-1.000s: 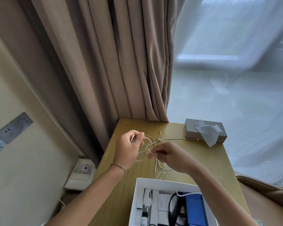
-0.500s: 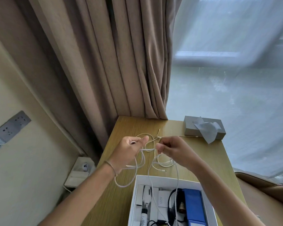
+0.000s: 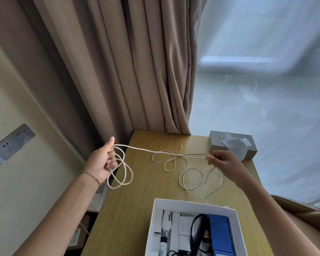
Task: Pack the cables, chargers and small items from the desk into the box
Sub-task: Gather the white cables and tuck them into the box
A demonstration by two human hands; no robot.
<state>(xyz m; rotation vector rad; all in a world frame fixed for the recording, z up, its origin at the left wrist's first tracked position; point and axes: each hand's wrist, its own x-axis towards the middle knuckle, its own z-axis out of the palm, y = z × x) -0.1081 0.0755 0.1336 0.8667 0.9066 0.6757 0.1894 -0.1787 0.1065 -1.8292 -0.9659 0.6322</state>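
Note:
A thin white cable (image 3: 155,150) stretches taut between my two hands above the wooden desk (image 3: 137,196). My left hand (image 3: 103,161) grips a few coiled loops of it out past the desk's left edge, thumb raised. My right hand (image 3: 222,161) pinches the cable near the desk's right side, and more loose loops hang and lie below it. The open white box (image 3: 192,204) sits at the desk's near edge. It holds white chargers, a black cable and a blue box (image 3: 220,235).
A grey tissue box (image 3: 229,143) stands at the desk's far right corner. Beige curtains (image 3: 137,71) hang behind the desk, with a sheer curtain at the right. A wall socket panel (image 3: 11,141) is at the left. A brown seat edge (image 3: 303,213) shows at the right.
My hands have pulled apart, left hand going left and right hand going right, drawing the cable straight between them. More loops now hang from my left hand.

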